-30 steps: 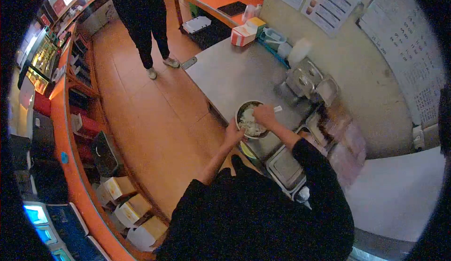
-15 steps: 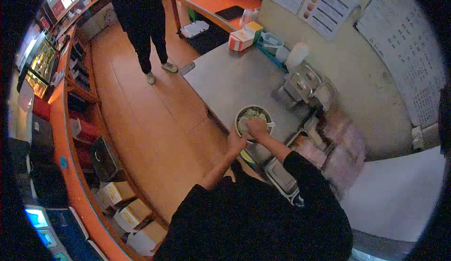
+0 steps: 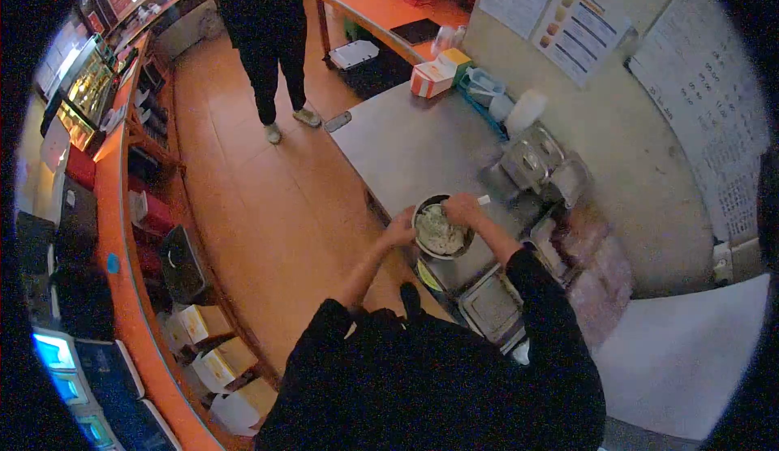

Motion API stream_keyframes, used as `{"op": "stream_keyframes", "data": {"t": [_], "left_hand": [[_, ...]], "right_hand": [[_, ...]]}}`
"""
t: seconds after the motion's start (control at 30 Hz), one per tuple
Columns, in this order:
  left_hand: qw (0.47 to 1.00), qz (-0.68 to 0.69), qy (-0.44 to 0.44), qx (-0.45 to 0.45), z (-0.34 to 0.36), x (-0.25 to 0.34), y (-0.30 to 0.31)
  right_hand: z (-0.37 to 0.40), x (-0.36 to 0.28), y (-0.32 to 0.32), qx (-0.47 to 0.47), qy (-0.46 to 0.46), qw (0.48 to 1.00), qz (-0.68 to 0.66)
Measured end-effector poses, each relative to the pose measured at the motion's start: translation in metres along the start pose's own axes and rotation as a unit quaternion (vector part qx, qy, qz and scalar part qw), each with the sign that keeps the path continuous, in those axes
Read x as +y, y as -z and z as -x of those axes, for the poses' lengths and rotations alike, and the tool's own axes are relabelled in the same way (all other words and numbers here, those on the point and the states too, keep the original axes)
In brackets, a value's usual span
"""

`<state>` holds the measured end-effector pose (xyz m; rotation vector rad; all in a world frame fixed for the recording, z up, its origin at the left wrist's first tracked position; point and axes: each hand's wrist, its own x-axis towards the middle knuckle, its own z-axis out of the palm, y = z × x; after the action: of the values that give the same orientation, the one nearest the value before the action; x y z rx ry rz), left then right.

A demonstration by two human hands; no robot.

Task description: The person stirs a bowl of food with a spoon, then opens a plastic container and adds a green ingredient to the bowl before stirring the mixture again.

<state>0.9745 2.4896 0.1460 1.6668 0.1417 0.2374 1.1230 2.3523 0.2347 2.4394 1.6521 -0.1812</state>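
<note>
A round bowl holding a pale, greenish-white chunky mixture stands at the near left edge of the steel counter. My left hand is closed on the bowl's left rim. Over the bowl's upper right side, my right hand is wrapped round a utensil with a white handle, whose end sticks out to the right. The utensil's working end is hidden by my hand and the mixture, so its kind cannot be made out.
Lidded metal containers are set into the counter near my body. Metal pans, plastic tubs and an orange-white box line the wall. A person in dark clothes stands on the floor beyond, left of the counter.
My right hand has shifted from the bowl's middle to its upper right side, exposing more mixture. The utensil's handle now points up and right. The whole view has shifted slightly.
</note>
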Motion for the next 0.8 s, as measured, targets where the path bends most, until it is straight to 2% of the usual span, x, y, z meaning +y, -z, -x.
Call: {"op": "stream_keyframes", "data": {"t": [0.03, 0.07, 0.1, 0.13, 0.2, 0.3, 0.37, 0.4, 0.47, 0.53, 0.6, 0.67, 0.7, 0.73, 0.77, 0.8], "left_hand": [[0.998, 0.044, -0.045, -0.028, -0.004, -0.01, 0.006], [0.999, 0.027, -0.009, -0.034, -0.005, 0.006, 0.012], [0.999, 0.012, 0.027, -0.038, -0.004, 0.013, 0.014], [0.999, 0.012, 0.027, -0.036, -0.004, 0.021, 0.014], [0.976, 0.103, 0.193, -0.007, 0.0, 0.026, 0.01], [0.973, 0.162, 0.163, -0.009, 0.01, 0.039, 0.01], [0.978, 0.157, 0.135, 0.003, 0.012, 0.054, 0.004], [0.98, 0.155, 0.12, 0.01, 0.012, 0.049, 0.001], [0.986, 0.146, 0.076, 0.026, 0.009, 0.019, -0.005], [0.989, 0.137, 0.046, 0.035, 0.01, 0.008, -0.008], [0.992, -0.058, 0.105, 0.04, 0.015, 0.024, -0.008], [0.989, -0.056, 0.131, 0.044, 0.024, 0.046, -0.008], [0.985, -0.052, 0.158, 0.046, 0.029, 0.049, -0.01], [0.985, -0.052, 0.16, 0.045, 0.031, 0.052, -0.012], [0.991, -0.092, 0.061, 0.07, 0.032, 0.051, -0.016], [0.991, -0.11, 0.01, 0.08, 0.03, 0.05, -0.02]], "right_hand": [[-0.009, 0.005, -0.006, -0.024, 0.068, 0.997, 0.001], [-0.014, 0.008, -0.01, -0.047, 0.134, 0.99, 0.002], [-0.009, 0.004, -0.003, -0.048, 0.136, 0.99, 0.003], [-0.002, 0.001, 0.005, -0.066, 0.147, 0.987, -0.004], [0.019, -0.006, 0.018, -0.089, 0.159, 0.983, -0.012], [0.055, -0.006, 0.013, -0.048, 0.169, 0.983, -0.052], [0.075, 0.0, 0.0, 0.105, 0.202, 0.969, -0.1], [0.083, -0.002, 0.011, 0.105, 0.2, 0.969, -0.099], [0.101, -0.004, 0.032, 0.026, 0.175, 0.977, -0.116], [0.103, 0.006, 0.012, 0.053, 0.171, 0.977, -0.115], [0.1, 0.007, 0.02, 0.082, 0.168, 0.976, -0.112], [0.088, 0.008, 0.054, -0.097, -0.024, 0.993, -0.06], [0.081, 0.008, 0.064, -0.099, -0.023, 0.993, -0.061], [0.072, 0.008, 0.073, -0.093, -0.063, 0.99, -0.081], [0.067, 0.006, 0.077, -0.086, -0.104, 0.986, -0.102], [0.065, 0.001, 0.07, -0.086, -0.105, 0.985, -0.102]]}}
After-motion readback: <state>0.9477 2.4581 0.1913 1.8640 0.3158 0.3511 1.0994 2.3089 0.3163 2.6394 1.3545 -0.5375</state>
